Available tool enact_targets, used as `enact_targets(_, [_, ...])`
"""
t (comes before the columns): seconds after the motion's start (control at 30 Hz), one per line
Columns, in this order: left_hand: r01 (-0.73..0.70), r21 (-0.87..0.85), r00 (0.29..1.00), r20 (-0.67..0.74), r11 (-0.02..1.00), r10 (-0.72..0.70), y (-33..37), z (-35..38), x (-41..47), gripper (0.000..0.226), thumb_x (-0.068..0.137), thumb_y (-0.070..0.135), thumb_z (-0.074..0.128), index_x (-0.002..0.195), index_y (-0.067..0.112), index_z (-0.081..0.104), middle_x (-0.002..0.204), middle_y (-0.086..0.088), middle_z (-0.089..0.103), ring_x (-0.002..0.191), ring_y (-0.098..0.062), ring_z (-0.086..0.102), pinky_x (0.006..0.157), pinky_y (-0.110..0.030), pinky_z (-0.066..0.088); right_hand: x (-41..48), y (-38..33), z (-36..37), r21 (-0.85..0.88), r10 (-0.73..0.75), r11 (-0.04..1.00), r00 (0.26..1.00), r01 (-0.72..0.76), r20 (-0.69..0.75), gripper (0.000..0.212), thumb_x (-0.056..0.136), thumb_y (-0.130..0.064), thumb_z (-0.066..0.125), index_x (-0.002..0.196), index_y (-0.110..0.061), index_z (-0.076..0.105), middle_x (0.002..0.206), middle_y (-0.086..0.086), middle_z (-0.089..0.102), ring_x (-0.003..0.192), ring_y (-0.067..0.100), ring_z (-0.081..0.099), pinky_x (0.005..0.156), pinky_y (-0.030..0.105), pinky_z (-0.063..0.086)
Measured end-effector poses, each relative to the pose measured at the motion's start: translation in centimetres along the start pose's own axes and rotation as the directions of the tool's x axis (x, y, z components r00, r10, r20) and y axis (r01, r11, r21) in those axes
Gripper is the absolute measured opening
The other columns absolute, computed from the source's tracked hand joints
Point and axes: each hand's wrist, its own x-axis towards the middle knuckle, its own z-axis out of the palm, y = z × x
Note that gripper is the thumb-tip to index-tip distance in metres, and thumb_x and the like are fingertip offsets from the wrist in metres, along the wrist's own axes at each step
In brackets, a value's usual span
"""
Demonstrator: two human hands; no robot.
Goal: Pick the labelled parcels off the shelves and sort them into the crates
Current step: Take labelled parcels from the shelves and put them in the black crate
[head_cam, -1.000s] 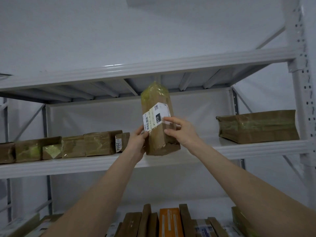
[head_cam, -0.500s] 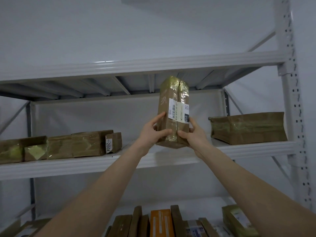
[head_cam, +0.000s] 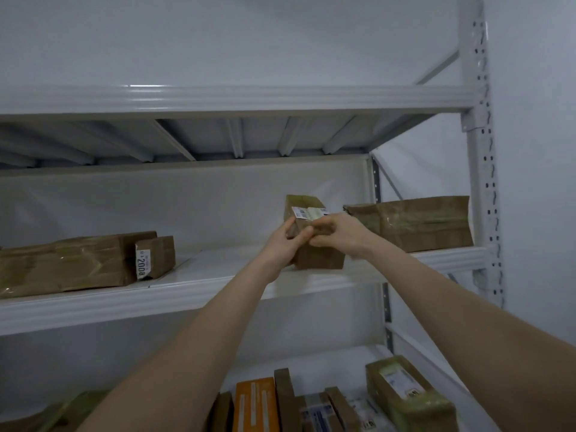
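A brown taped parcel (head_cam: 318, 257) with a white barcode label on its top face lies on the middle shelf (head_cam: 193, 288), near the front edge. My left hand (head_cam: 285, 246) grips its left side, thumb across the near face. My right hand (head_cam: 338, 233) curls over its top right edge, just under the label. Both arms reach up from below. The parcel's far end is hidden behind my hands.
A wide brown parcel (head_cam: 414, 222) lies just right of the held one. Left on the same shelf are long brown parcels (head_cam: 71, 263) and a small box labelled 2008 (head_cam: 154, 257). The shelf below holds several upright parcels, an orange box (head_cam: 255, 406) and a green-taped parcel (head_cam: 408, 394). A white upright post (head_cam: 481, 151) stands at right.
The parcel stood upright in both hands above the shelf; now it is tipped over with the label facing up and lowered onto the shelf. The view has shifted left and down.
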Motion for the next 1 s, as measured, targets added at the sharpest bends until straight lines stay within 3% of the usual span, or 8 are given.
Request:
enact_targets(0.07, [-0.036, 0.156, 0.999, 0.012, 0.987, 0.034, -0.4, 0.6, 0.8, 0.047, 0.095, 0.028, 0.056, 0.140, 0.021, 0.042, 0.125, -0.004, 0.058, 0.103, -0.015, 0.057, 0.064, -0.006, 0.048, 0.1, 0.6, -0.3, -0.138, 0.003, 0.990, 1.000, -0.002, 0.008, 0.050, 0.086, -0.034, 0.066, 0.134, -0.026, 0.055, 0.134, 0.006, 0.057, 0.120, 0.024, 0.053, 0.102, 0.036, 0.043])
enact_targets(0.17, [-0.070, 0.429, 0.997, 0.010, 0.901, 0.073, -0.9, 1.3, 2.0, 0.055, 0.094, 0.019, 0.059, 0.144, 0.012, 0.039, 0.141, -0.006, 0.050, 0.125, -0.020, 0.051, 0.099, -0.021, 0.040, 0.1, 1.4, -0.1, -0.362, 0.025, 0.931, 0.996, -0.054, -0.085, 0.045, 0.093, -0.037, 0.056, 0.137, -0.034, 0.050, 0.137, 0.002, 0.054, 0.125, 0.025, 0.048, 0.103, 0.041, 0.041])
enact_targets(0.3, [-0.063, 0.492, 0.995, -0.040, 0.868, 0.095, -0.9, 2.6, 2.4, 0.049, 0.092, 0.004, 0.054, 0.140, 0.012, 0.046, 0.139, -0.006, 0.052, 0.125, -0.022, 0.052, 0.101, -0.025, 0.039, 0.1, 2.1, 0.5, -0.534, 0.008, 0.839, 0.984, -0.102, -0.176, 0.041, 0.098, -0.028, 0.047, 0.136, -0.042, 0.047, 0.134, 0.002, 0.053, 0.126, 0.027, 0.041, 0.100, 0.041, 0.035])
enact_targets(0.47, [-0.086, 0.628, 0.992, -0.016, 0.773, 0.123, -0.7, 2.2, 1.2, 0.052, 0.093, 0.011, 0.055, 0.143, 0.015, 0.042, 0.139, -0.005, 0.051, 0.128, -0.021, 0.047, 0.099, -0.024, 0.036, 0.5, 1.8, 1.1, -0.565, 0.049, 0.811, 0.980, -0.153, -0.194, 0.046, 0.096, -0.019, 0.041, 0.136, -0.040, 0.046, 0.138, 0.003, 0.048, 0.132, 0.028, 0.035, 0.110, 0.050, 0.023])
enact_targets(0.63, [0.073, 0.777, 0.966, -0.211, 0.625, 0.149, -1.4, -3.2, -1.8, 0.052, 0.094, 0.014, 0.051, 0.144, 0.015, 0.038, 0.147, -0.007, 0.041, 0.133, -0.024, 0.041, 0.105, -0.034, 0.035, 0.8, -1.6, 4.9, -0.457, -0.159, 0.889, 0.945, 0.011, -0.286, 0.046, 0.096, -0.031, 0.047, 0.141, -0.028, 0.041, 0.148, 0.006, 0.035, 0.138, 0.026, 0.026, 0.111, 0.041, 0.023])
enact_targets(0.83, [0.216, 0.847, 0.893, -0.373, 0.487, 0.253, -1.5, -13.5, -6.8, 0.050, 0.091, 0.005, 0.048, 0.140, 0.013, 0.043, 0.143, -0.008, 0.042, 0.129, -0.025, 0.045, 0.101, -0.036, 0.039, 1.9, -10.1, 12.6, -0.277, -0.207, 0.944, 0.975, 0.177, -0.085, 0.060, 0.092, -0.047, 0.051, 0.145, -0.025, 0.034, 0.148, 0.005, 0.034, 0.138, 0.026, 0.025, 0.110, 0.040, 0.028])
enact_targets(1.0, [0.277, 0.879, 0.816, -0.429, 0.389, 0.387, -1.3, -22.6, -8.7, 0.048, 0.091, 0.004, 0.047, 0.138, 0.010, 0.046, 0.142, -0.008, 0.045, 0.129, -0.025, 0.043, 0.102, -0.037, 0.039, 4.4, -16.2, 18.1, -0.201, -0.225, 0.953, 0.974, 0.227, 0.033, 0.064, 0.093, -0.048, 0.050, 0.149, -0.032, 0.025, 0.151, 0.005, 0.029, 0.138, 0.027, 0.027, 0.107, 0.043, 0.033])
